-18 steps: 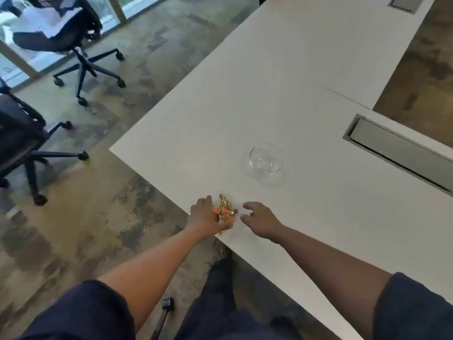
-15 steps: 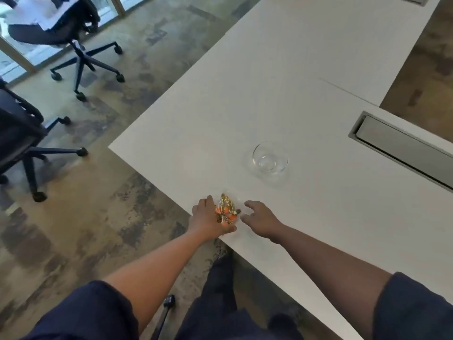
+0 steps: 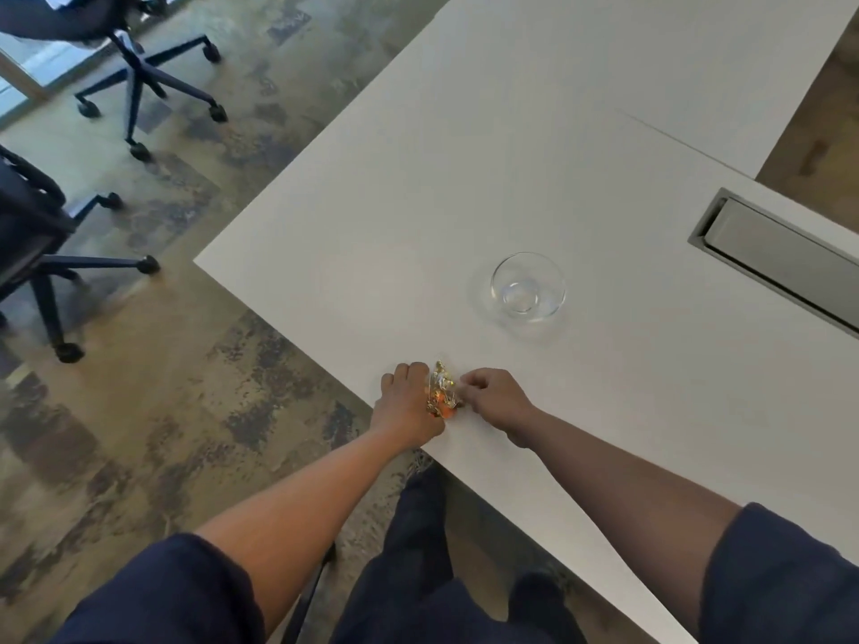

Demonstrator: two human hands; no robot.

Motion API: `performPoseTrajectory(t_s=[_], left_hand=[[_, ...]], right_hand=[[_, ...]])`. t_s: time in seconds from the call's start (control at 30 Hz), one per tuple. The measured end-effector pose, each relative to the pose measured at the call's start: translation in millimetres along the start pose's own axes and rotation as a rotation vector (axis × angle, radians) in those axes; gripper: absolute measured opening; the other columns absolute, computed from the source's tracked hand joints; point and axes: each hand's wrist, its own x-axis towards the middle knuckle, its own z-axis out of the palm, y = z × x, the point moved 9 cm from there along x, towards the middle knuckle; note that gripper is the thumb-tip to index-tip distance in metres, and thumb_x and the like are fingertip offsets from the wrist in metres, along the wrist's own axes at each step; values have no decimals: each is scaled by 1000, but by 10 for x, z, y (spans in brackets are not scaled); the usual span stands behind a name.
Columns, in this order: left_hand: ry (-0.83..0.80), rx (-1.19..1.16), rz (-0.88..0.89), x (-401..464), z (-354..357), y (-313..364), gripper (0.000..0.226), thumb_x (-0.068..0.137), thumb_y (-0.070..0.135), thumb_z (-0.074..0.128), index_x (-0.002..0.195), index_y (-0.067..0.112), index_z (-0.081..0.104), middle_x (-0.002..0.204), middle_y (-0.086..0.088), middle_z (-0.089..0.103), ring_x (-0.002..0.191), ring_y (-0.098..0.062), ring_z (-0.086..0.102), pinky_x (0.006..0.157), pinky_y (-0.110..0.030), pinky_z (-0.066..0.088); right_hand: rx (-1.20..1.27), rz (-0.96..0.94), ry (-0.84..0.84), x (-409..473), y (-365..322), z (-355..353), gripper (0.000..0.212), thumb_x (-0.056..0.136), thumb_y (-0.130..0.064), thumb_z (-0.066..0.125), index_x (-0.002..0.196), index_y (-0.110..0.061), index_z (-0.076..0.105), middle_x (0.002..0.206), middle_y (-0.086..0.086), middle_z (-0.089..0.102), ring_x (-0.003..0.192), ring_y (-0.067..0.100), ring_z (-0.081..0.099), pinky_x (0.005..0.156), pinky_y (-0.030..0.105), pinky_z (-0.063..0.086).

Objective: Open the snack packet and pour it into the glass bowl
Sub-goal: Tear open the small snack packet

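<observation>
A small gold and orange snack packet (image 3: 442,390) sits near the front edge of the white table (image 3: 465,178), held between both hands. My left hand (image 3: 405,402) grips its left side with curled fingers. My right hand (image 3: 492,396) pinches its right side with fingers closed. An empty clear glass bowl (image 3: 528,290) stands upright on the table, beyond and to the right of the hands, apart from them.
A grey recessed cable tray (image 3: 771,258) lies in the table at the right. Two dark wheeled office chairs stand on the floor at the left: office chair (image 3: 139,62) and office chair (image 3: 32,234). The table's corner (image 3: 197,261) juts toward them.
My right hand has moved left and closed onto the packet, which it was only reaching toward before. The left hand keeps its hold.
</observation>
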Motion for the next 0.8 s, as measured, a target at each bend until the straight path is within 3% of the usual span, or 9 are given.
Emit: performPoseTrajectory(t_s=[0.17, 0.23, 0.3, 0.4, 0.43, 0.5, 0.6, 0.7, 0.8], left_hand=[[-2, -45, 167, -18, -51, 184, 62, 76, 18, 70, 133, 21, 47, 131, -2, 45, 124, -30, 40, 92, -45, 49], [18, -58, 195, -11, -141, 274, 58, 79, 22, 71, 134, 24, 53, 137, 0, 49, 127, -28, 41, 97, -47, 48], [81, -158, 215, -23, -271, 383, 53, 86, 20, 70, 137, 23, 57, 139, -2, 51, 127, -25, 43, 100, -41, 46], [137, -465, 129, -108, -415, 474, 41, 89, 12, 66, 128, 23, 60, 123, -1, 57, 102, -18, 61, 79, -25, 51], [117, -560, 91, -131, -413, 495, 34, 89, 13, 66, 121, 23, 62, 116, 0, 60, 94, -18, 65, 75, -28, 55], [34, -737, 35, -155, -350, 538, 23, 88, 15, 68, 110, 20, 66, 107, -5, 65, 90, -23, 70, 80, -39, 64], [-92, -964, -15, -214, -257, 660, 28, 76, 16, 73, 104, 16, 68, 104, -16, 71, 91, -25, 74, 84, -38, 65], [-170, -995, -9, -245, -201, 770, 36, 70, 18, 77, 104, 12, 70, 107, -21, 74, 92, -26, 73, 91, -41, 63], [-191, -912, 55, -258, -193, 852, 35, 73, 8, 82, 105, 14, 70, 106, -15, 77, 95, -24, 74, 91, -38, 62]], right_hand=[[28, -24, -56, -161, -130, -91, 16, 95, -21, 70, 81, -17, 76, 73, -6, 67, 64, 8, 53, 56, 19, 41], [101, -18, -80, -250, -176, -161, 18, 92, -17, 73, 74, -15, 75, 69, -2, 64, 62, 12, 49, 52, 21, 38], [184, -18, -118, -326, -220, -208, 17, 91, -10, 73, 74, -12, 74, 72, 5, 64, 63, 15, 48, 53, 24, 37], [269, -12, -141, -433, -263, -283, 9, 90, -6, 74, 82, -4, 74, 78, 13, 68, 66, 17, 51, 55, 25, 39], [296, -9, -143, -450, -267, -297, 7, 90, -6, 75, 84, -2, 73, 80, 14, 68, 67, 18, 52, 55, 26, 40], [341, 3, -147, -464, -260, -309, 9, 90, -7, 77, 85, -3, 71, 80, 14, 68, 66, 18, 54, 54, 24, 43], [398, 9, -135, -515, -214, -361, 16, 90, -10, 79, 78, -8, 68, 75, 12, 67, 60, 17, 57, 51, 24, 48], [495, 26, -124, -553, -152, -438, 14, 94, -13, 75, 83, -5, 72, 75, 14, 67, 56, 16, 58, 53, 25, 53], [511, 48, -104, -580, -75, -525, 11, 95, -9, 72, 87, -2, 74, 73, 12, 69, 57, 15, 63, 56, 25, 56]])
